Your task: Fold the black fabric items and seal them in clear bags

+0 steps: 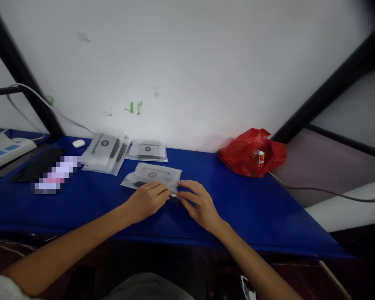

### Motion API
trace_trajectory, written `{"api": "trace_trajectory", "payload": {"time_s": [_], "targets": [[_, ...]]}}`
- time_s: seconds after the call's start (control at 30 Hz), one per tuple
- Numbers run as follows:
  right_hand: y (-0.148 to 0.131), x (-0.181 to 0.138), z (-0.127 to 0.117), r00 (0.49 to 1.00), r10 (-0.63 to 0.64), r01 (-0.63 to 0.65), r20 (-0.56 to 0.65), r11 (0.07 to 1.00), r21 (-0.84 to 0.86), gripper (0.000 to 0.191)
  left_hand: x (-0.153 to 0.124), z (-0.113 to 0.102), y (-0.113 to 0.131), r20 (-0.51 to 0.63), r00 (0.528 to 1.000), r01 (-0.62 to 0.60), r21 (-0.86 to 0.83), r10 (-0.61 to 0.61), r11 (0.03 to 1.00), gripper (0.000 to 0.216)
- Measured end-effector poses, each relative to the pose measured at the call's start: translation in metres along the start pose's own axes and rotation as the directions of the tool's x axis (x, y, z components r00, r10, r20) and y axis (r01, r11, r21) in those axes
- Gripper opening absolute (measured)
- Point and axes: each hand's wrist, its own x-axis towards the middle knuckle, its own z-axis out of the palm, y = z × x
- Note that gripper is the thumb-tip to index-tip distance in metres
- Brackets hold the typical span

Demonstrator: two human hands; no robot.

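A frosted plastic zip bag (156, 171) with dark printing and something dark inside lies flat on the blue table. My left hand (150, 201) is closed over its near edge, fingers pressed together by the right corner. From the other side, my right hand (200, 204) holds that same corner with curved fingers and thumb. Between the fingertips of both hands shows a small white slider (173, 195). Parts of the bag's near edge are hidden under my left fingers.
Behind lies another frosted bag (147, 150), with a stack of similar bags (101, 152) to its left. A white earphone case (78, 143), a blurred-out phone-like object (56, 174) and a power strip (11, 151) are further left. A red plastic bag (242, 152) sits at right against the wall.
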Motion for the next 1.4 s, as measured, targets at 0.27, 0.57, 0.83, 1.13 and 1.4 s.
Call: {"api": "trace_trajectory", "payload": {"time_s": [0.27,0.57,0.83,1.13,1.4], "targets": [[-0.004,-0.001,0.0,0.999,0.026,-0.025,0.041,0.999,-0.019,0.015,0.004,0.004,0.003,-0.06,0.998,-0.027,0.098,0.033,0.995,0.018],[0.0,-0.006,-0.004,0.997,0.06,-0.056,0.046,0.996,-0.074,0.015,-0.01,-0.006,-0.01,-0.055,0.998,-0.016,0.199,0.027,0.98,0.016],[-0.005,0.005,0.0,0.994,0.015,0.001,0.111,0.99,-0.139,0.016,-0.008,-0.009,-0.007,-0.012,1.0,-0.019,0.182,0.021,0.983,0.021],[-0.011,0.01,0.002,0.995,-0.023,0.033,0.1,0.995,-0.094,0.019,-0.012,-0.005,-0.005,0.003,0.999,-0.041,0.213,0.042,0.976,0.017],[-0.005,0.012,-0.002,0.99,-0.033,0.053,0.14,0.989,-0.141,0.017,-0.016,-0.015,-0.013,-0.005,0.999,-0.035,0.25,0.038,0.968,0.014]]}}
